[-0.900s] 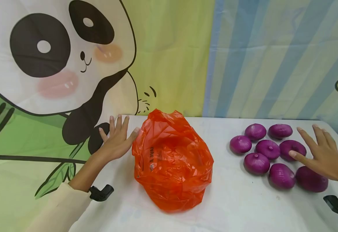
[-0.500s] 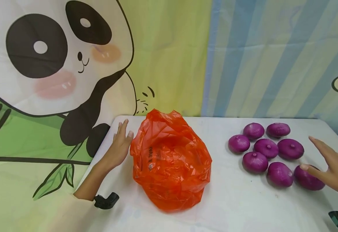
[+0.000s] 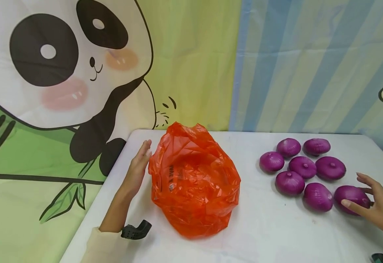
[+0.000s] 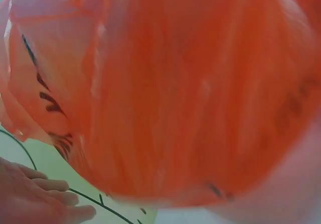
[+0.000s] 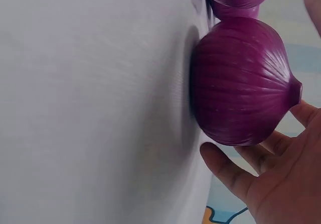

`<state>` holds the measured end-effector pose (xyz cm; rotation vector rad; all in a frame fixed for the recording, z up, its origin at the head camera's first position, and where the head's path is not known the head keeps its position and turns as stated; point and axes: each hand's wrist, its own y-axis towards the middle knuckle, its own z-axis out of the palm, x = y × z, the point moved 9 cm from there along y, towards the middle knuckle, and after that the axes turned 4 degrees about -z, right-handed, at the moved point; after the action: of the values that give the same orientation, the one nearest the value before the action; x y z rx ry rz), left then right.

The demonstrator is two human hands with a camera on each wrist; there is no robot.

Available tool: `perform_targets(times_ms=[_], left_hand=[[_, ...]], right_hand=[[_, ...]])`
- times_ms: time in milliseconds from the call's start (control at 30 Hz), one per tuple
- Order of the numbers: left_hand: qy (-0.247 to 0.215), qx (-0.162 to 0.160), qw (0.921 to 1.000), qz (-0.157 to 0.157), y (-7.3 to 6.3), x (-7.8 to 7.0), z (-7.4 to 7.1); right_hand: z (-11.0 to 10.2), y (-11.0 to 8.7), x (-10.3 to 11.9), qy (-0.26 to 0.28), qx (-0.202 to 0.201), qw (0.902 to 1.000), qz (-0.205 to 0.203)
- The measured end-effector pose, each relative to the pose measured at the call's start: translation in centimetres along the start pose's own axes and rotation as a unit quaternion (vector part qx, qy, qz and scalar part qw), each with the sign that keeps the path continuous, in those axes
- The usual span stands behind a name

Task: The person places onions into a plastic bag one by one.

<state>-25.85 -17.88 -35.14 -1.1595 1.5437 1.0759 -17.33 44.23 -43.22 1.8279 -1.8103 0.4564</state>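
Note:
A crumpled red plastic bag (image 3: 194, 182) stands on the table at the middle of the head view, its mouth open. My left hand (image 3: 137, 171) is upright at its left side, fingers straight, fingertips close to the plastic. In the left wrist view the bag (image 4: 175, 98) fills most of the picture, with the left hand's fingers (image 4: 52, 185) at the lower left. My right hand (image 3: 380, 204) reaches round the nearest red onion (image 3: 351, 199), thumb in front and other fingers behind. The right wrist view shows this onion (image 5: 241, 81) on the table, with the fingers loosely spread beside it.
Several more red onions (image 3: 302, 168) lie grouped on the right half of the white table (image 3: 260, 233). Behind the table hangs a printed cloth (image 3: 191, 65) with a panda. A black wrist mount (image 3: 137, 230) sits at the left wrist.
My right hand has come down from above the onions to the nearest one. The left hand has turned edge-on beside the bag. The bag and the onions have stayed put.

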Motion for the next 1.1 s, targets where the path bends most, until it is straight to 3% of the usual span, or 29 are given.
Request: perform_targets(times_ms=[200,433,567,733,967,1100], left_hand=[[-0.071,0.003,0.9965,-0.044,0.7,0.2,0.9],[-0.137,0.000,0.9860,-0.096,1.6,1.0,1.5],[-0.129,-0.008,0.9867,-0.099,1.9,1.1,1.4],[-0.087,-0.022,0.9888,-0.120,2.3,1.5,0.8],[-0.031,-0.022,0.9890,-0.143,2.5,1.7,0.6],[0.005,-0.040,0.9870,-0.155,2.7,1.3,0.3]], right_hand=[[0.5,-0.4,-0.3,-0.023,0.005,0.9997,-0.005],[0.4,-0.6,-0.5,-0.022,-0.007,0.9997,0.000],[0.3,-0.9,-0.6,-0.024,-0.015,0.9996,0.008],[-0.6,-0.7,0.1,-0.014,-0.037,0.9992,0.008],[-1.0,0.2,2.5,-0.028,-0.033,0.9991,0.002],[-1.2,1.1,4.5,-0.020,-0.040,0.9990,-0.007]])
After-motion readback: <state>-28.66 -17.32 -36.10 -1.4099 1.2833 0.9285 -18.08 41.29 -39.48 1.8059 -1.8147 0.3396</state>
